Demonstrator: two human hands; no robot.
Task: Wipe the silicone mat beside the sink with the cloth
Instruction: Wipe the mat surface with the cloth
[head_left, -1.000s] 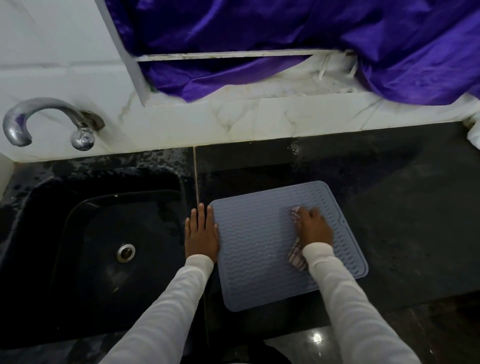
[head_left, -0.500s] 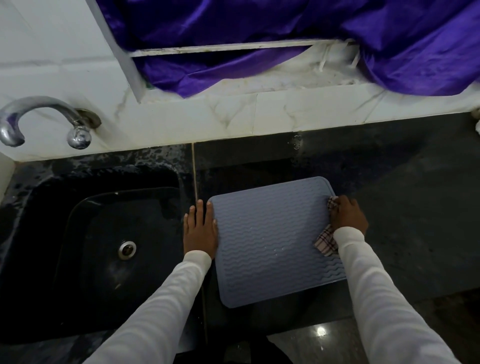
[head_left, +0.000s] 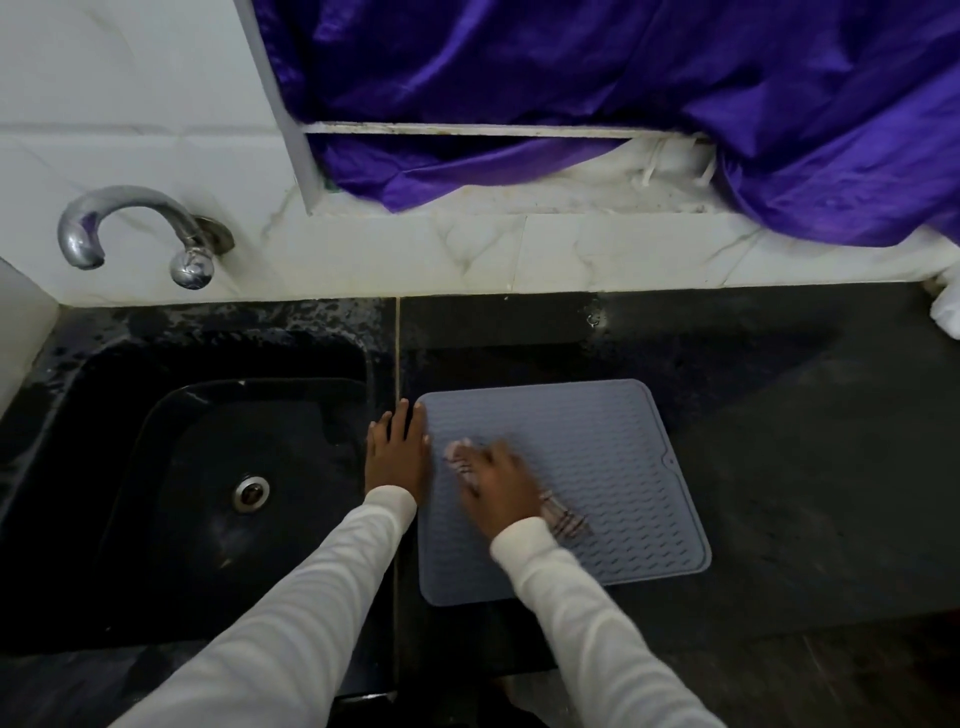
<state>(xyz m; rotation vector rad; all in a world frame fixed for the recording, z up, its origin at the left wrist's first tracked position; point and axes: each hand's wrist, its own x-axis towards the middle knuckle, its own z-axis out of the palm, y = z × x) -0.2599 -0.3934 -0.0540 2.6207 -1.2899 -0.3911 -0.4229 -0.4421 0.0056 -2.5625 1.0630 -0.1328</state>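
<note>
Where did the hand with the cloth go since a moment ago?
The right hand swept the checked cloth leftward across the grey ribbed silicone mat, from the mat's right edge to its left part, close to the left hand. It kept hold of the cloth throughout. The left hand stayed flat at the mat's left edge, beside the black sink, and the mat did not visibly shift.

Matt grey silicone mat (head_left: 597, 467) with wavy ribs; checked woven cloth (head_left: 563, 514); glossy black stone table (head_left: 779, 441) and sink (head_left: 208, 467); polished chrome tap (head_left: 130, 228); shiny purple satin fabric (head_left: 571, 78).
</note>
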